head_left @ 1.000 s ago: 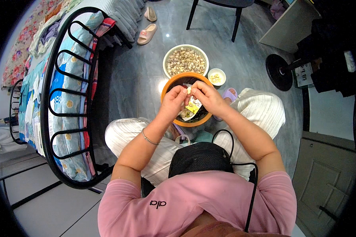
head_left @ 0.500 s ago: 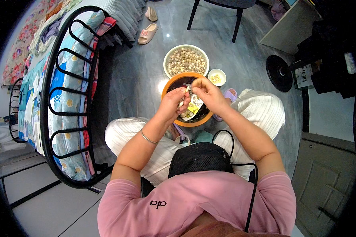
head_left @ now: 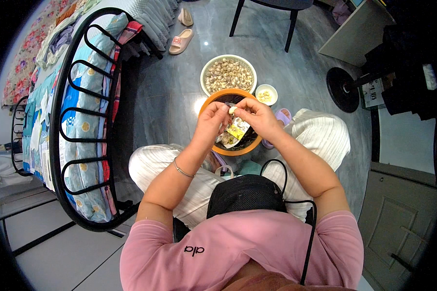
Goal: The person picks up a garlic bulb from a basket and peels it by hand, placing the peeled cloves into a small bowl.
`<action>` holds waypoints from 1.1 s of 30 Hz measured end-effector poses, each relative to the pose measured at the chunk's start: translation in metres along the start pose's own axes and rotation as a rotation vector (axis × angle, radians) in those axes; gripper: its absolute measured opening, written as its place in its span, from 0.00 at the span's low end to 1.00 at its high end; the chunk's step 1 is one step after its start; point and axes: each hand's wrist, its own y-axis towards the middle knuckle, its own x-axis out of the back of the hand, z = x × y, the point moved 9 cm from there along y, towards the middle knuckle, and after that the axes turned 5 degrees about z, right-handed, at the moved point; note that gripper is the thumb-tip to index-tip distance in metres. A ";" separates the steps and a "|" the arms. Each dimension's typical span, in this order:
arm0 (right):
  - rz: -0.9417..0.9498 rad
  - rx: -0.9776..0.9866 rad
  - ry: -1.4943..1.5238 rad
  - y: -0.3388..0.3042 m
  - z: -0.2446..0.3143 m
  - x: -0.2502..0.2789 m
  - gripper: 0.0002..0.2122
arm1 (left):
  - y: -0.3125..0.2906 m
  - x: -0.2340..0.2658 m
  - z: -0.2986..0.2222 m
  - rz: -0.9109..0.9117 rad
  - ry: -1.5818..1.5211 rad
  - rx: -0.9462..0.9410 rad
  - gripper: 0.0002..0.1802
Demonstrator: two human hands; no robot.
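At frame centre, a small pale clove point(head_left: 232, 110) is pinched between left hand point(head_left: 211, 121) and right hand point(head_left: 255, 115); it is judged light, firm, slippery-skinned.

Both forearms reach forward from the pink sleeves and meet above the round orange plastic bowl point(head_left: 206, 104). The left hand point(head_left: 212, 120) and right hand point(head_left: 255, 114) curl fingertip to fingertip in a pinching grip, with a thin silver bangle point(head_left: 182, 170) on the left wrist.

A black metal bed frame point(head_left: 65, 145) stands on glossy grey floor tiles point(head_left: 170, 92); beyond its far end lie slippers point(head_left: 182, 41) and dark chair legs point(head_left: 262, 19).
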 end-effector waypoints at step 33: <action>0.145 0.008 0.056 -0.003 0.010 -0.012 0.07 | -0.004 -0.003 -0.002 0.019 0.122 0.015 0.14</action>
